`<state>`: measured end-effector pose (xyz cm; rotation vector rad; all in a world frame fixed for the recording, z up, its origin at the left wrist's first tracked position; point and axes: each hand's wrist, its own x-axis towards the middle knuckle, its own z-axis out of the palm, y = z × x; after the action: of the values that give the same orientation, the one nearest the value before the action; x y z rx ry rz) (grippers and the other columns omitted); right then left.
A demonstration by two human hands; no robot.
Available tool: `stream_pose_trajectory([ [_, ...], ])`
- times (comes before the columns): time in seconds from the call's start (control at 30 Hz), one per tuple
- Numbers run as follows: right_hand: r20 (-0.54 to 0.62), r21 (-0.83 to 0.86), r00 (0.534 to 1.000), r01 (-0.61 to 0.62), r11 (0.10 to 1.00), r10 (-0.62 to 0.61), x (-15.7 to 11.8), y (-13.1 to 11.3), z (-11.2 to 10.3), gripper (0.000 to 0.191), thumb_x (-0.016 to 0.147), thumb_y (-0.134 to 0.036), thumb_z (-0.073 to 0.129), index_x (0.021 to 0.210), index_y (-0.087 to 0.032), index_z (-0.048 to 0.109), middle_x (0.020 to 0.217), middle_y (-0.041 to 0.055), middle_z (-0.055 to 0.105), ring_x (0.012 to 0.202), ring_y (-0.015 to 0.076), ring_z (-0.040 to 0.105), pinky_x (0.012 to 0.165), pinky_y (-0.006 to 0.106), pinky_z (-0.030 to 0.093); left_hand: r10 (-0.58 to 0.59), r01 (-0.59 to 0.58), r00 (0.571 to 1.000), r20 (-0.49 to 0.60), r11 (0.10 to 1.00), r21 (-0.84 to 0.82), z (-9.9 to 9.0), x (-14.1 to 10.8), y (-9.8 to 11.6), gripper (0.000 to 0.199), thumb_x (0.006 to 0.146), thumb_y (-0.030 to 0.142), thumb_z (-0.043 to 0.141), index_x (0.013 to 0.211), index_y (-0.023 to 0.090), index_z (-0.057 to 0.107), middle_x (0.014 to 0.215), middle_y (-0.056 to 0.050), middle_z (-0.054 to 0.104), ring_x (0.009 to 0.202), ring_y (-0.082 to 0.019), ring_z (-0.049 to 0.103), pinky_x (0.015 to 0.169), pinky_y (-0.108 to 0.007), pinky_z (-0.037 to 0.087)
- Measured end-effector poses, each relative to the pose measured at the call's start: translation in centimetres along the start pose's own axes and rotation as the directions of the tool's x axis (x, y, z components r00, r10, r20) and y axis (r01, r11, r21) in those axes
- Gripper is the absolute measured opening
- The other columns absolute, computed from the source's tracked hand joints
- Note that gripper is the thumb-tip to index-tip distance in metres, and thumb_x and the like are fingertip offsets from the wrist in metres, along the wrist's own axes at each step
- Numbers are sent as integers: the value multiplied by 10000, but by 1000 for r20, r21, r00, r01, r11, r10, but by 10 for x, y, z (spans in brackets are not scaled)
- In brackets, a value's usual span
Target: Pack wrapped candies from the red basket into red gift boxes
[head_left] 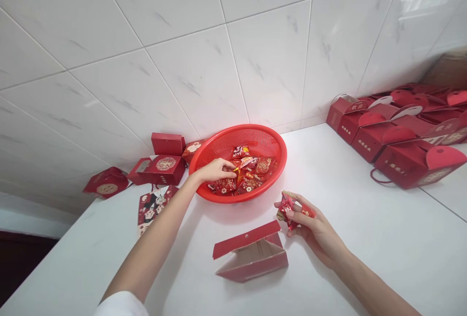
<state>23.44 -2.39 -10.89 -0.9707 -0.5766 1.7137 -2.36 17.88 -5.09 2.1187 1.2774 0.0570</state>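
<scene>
My left hand (218, 170) reaches over the near left rim of a red plastic basket (239, 199). Its fingertips pinch at a wrapped candy (237, 175) with a bit of gold on it, among the red packets in the basket. Just right of the basket, my right hand (310, 221) is closed around several wrapped candies (287, 207) in red and pink foil, partly covered by the fingers. A red cardboard box (251, 262) stands in front, its top open and its flap raised; I see no candy in the visible part of its inside.
Several red gift boxes (394, 160) with rounded handle tops stand in rows at the right. At the left are more red boxes (164, 170) and a patterned box (155, 206) near my left forearm. A tiled wall (189, 72) borders the white table (328, 175).
</scene>
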Motion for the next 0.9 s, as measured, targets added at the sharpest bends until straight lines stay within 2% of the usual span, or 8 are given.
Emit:
stream_pose_trajectory([
  [0.1,15,9,1000,8,1000,-8,0,1,-1,471,726,-343,834,1157,-257,668,1201,85,703,974,233,653,631,273,513,22,-23,1000,-16,999,-32,1,0,0,358,698,513,674,793,171,723,849,-40,735,828,-224,649,750,-305,482],
  [0.23,13,-3,1000,14,1000,-14,-1,1,-1,483,722,-352,837,1163,-255,666,1220,88,695,973,237,649,636,277,511,60,-70,994,-97,992,-102,0,-3,2,356,705,534,676,752,184,632,799,-10,672,789,-199,621,742,-307,480],
  [0.33,20,-11,1000,21,1000,-21,-1,0,1,461,701,-374,854,1110,-252,679,1207,76,698,963,231,641,640,275,501,80,-120,977,-197,972,-202,-1,-8,7,396,719,570,665,746,188,565,766,-3,628,761,-184,605,736,-309,489],
  [0.4,25,-17,999,29,999,-28,-2,-1,2,435,687,-382,864,1060,-242,690,1178,71,704,963,229,633,649,277,497,79,-168,950,-303,945,-281,1,-12,13,426,716,588,672,813,183,579,848,-28,658,816,-191,626,781,-318,503],
  [0.5,34,-18,998,44,999,-43,-3,-2,2,411,679,-379,871,1021,-229,698,1098,72,713,956,230,624,661,282,493,47,-238,890,-453,896,-376,6,-21,28,541,713,594,687,1051,179,605,927,-50,691,868,-208,655,822,-338,522],
  [0.63,28,11,998,63,998,-63,-4,-5,2,451,698,-378,864,1084,-238,677,994,60,703,928,217,623,651,272,483,64,-350,801,-596,858,-377,16,-45,58,680,777,520,688,1348,208,492,852,-12,693,865,-210,680,818,-336,542],
  [0.77,24,29,997,74,997,-74,-6,-8,3,431,723,-389,848,1082,-232,669,929,47,688,848,181,597,597,248,457,174,-563,657,-734,760,-324,21,-88,87,556,822,422,706,1319,251,525,941,-31,722,912,-210,698,822,-335,572],
  [0.9,42,29,995,91,995,-92,-7,-7,2,368,757,-406,817,1048,-233,674,870,26,669,714,137,567,536,232,404,306,-651,554,-774,738,-174,28,-140,104,406,812,334,749,1199,261,650,848,-25,742,730,-190,702,632,-299,587],
])
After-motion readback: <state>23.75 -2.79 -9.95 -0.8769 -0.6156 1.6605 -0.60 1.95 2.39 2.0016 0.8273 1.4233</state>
